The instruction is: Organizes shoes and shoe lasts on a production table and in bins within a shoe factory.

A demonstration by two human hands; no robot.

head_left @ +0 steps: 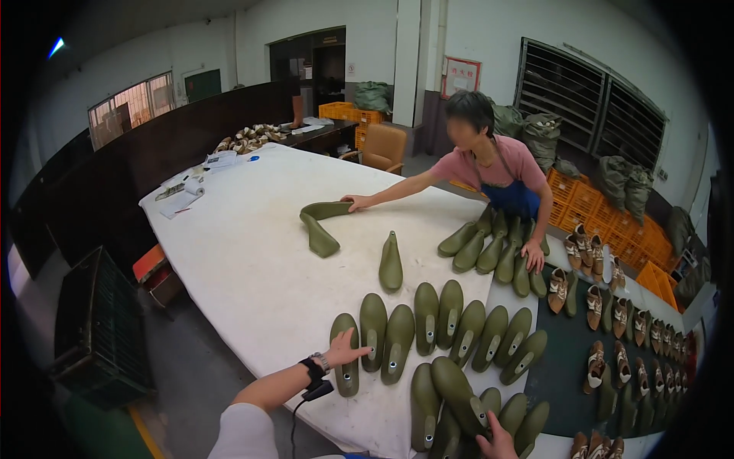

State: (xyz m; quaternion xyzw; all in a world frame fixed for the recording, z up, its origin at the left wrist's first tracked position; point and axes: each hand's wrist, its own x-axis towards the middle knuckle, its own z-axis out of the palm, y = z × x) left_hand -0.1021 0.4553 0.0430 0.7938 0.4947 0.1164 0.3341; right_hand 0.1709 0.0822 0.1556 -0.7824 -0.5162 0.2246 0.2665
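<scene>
Green shoe lasts stand in rows before me, mostly sole side up. My left hand (342,351) reaches over the leftmost shoe last (346,375), its fingers spread towards the neighbouring last (373,325). At the lower edge my right hand (498,441), partly cut off by the frame, grips the end of a tilted shoe last (456,388) that lies over several others. A single last (391,264) rests farther off on the white table. Across the table a co-worker's hand (358,202) touches one of two lasts (324,210) set at an angle; their other hand (533,255) rests on a group of lasts.
The white-covered table (229,206) stretches away from me. To the right, brown-and-white shoes (595,306) stand in rows with lasts on a dark green surface (562,359). Papers (191,191) lie at the far left. Orange crates (581,206) line the wall behind the co-worker (501,164).
</scene>
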